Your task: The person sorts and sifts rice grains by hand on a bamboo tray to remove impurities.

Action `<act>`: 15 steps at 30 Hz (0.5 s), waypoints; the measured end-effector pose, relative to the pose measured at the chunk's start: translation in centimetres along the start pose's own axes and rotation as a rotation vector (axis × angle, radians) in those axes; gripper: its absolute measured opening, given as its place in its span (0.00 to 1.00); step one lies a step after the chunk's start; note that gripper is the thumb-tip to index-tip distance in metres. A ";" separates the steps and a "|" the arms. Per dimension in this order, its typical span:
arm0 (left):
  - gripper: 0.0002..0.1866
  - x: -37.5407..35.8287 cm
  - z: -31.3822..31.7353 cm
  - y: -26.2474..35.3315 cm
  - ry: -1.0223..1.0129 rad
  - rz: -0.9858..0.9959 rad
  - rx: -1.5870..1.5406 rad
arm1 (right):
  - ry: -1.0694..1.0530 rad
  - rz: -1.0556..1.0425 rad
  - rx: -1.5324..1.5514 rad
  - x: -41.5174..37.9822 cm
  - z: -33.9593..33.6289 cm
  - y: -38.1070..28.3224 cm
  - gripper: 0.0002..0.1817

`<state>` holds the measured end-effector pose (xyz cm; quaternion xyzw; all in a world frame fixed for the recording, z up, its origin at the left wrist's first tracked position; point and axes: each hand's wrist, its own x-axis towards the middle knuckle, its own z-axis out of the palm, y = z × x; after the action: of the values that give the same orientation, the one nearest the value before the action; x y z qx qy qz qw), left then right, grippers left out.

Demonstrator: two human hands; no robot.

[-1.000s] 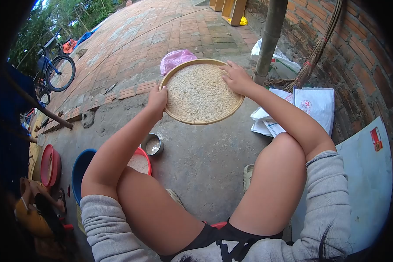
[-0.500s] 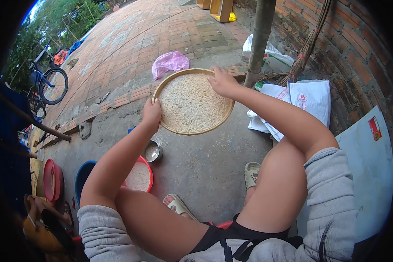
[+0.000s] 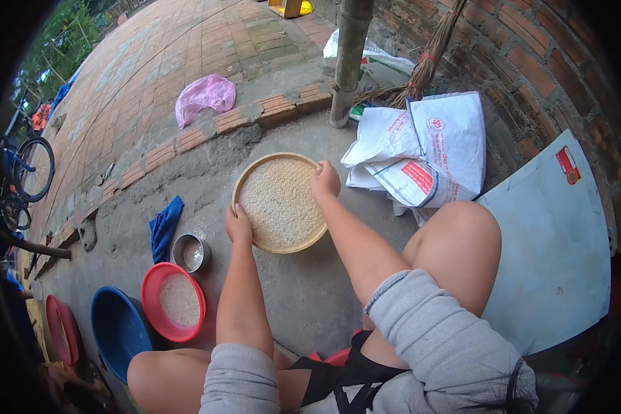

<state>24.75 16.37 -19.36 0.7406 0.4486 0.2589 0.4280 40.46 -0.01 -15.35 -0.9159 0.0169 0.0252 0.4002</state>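
A round woven tray with a pale rim hangs above the concrete floor, covered by a layer of whitish grain. My left hand grips its left edge, thumb over the rim. At the upper right edge, my right hand is closed on the rim. Below and left of the tray stand a small metal bowl with a little pale material inside and a red basin holding whitish grain.
A blue basin, another red basin and a blue cloth lie left. White sacks, a bamboo post and a pale board stand right. A pink bag lies beyond. Part of another person shows lower left.
Both hands have brought the tray lower and closer to my body. My view has shifted, so the blue cloth and more of the basins and sacks show. My knees have moved wider apart.
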 end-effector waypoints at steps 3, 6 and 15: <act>0.14 -3.7 0.1 -4.6 -0.024 -0.137 0.204 | -0.114 0.048 -0.026 -3.3 3.3 7.5 0.11; 0.15 -6.0 -0.2 -6.8 0.024 -0.337 0.382 | -0.247 0.123 -0.002 -6.5 5.4 9.7 0.11; 0.18 -7.3 1.1 -7.2 0.251 -0.317 0.641 | -0.081 -0.082 -0.122 -8.0 9.1 8.4 0.12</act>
<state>18.99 11.12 -26.16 0.7210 0.6648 0.1245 0.1510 31.73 1.06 -27.16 -0.9367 -0.0386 0.0470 0.3448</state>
